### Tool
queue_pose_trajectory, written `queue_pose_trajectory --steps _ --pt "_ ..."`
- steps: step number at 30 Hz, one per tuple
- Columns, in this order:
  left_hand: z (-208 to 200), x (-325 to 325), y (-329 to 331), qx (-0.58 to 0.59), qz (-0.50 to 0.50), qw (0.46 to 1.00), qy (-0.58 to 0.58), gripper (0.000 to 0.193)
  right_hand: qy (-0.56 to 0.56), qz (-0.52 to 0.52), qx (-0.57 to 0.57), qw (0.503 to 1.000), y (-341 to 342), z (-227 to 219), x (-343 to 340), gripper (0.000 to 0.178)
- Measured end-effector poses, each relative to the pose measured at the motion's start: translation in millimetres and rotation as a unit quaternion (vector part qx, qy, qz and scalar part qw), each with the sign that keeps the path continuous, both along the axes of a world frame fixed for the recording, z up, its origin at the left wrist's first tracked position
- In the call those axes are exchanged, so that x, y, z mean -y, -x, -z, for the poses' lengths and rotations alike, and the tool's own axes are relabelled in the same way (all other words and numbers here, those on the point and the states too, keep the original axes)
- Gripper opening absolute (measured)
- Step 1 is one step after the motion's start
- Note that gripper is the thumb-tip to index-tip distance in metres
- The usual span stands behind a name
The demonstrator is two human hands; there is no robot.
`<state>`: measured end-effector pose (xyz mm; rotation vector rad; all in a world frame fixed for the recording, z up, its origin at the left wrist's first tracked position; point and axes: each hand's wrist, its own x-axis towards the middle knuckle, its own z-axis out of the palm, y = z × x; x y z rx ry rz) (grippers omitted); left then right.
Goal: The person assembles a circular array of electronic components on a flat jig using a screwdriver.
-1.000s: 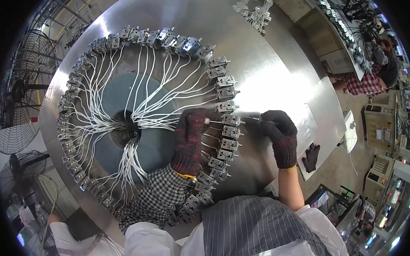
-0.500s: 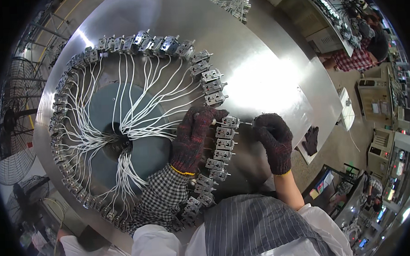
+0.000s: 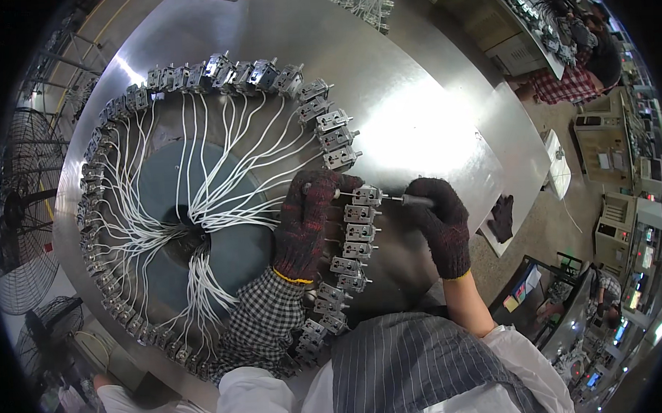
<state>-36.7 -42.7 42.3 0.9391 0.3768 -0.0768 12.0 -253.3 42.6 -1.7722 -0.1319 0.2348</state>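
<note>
Small silvery metal blocks stand in a large ring on the steel table, with white cables running from many of them to the middle. At the ring's right side, my left hand, in a dark red-flecked knit glove, is closed round a white cable, its pale end at one block. On the block's other side my right hand, gloved alike, grips a screwdriver-like tool with a grey handle. Its thin shaft points at that block and seems to meet it.
Under the cables lies a grey-blue disc with a dark centre. A loose dark glove rests at the table's right edge. More white cables lie at the far side. Fans stand at the left; a person in a checked shirt is at far right.
My right hand has turned and shifted slightly, so the grey handle now shows in its fingers. The left hand stays at the same block. The whole view has shifted a little.
</note>
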Motion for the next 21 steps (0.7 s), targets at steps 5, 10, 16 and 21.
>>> queue_pose_trajectory --steps 5,10,16,21 --pt "6.2 2.0 0.9 0.015 -0.009 1.000 -0.003 0.030 -0.024 0.013 -0.078 0.997 0.3 1.4 -1.0 0.023" --pt "15.4 -2.7 2.6 0.083 0.011 0.995 0.053 0.033 -0.017 0.004 -0.089 0.996 -0.9 -0.2 1.8 0.022" --pt "20.8 -0.2 3.2 0.067 -0.002 0.993 0.094 0.045 -0.019 -0.007 0.001 1.000 -1.7 4.4 1.2 0.023" --pt "16.4 -2.8 2.4 0.047 0.015 0.998 0.042 0.058 -0.033 0.032 -0.185 0.982 -2.0 -2.6 2.6 0.025"
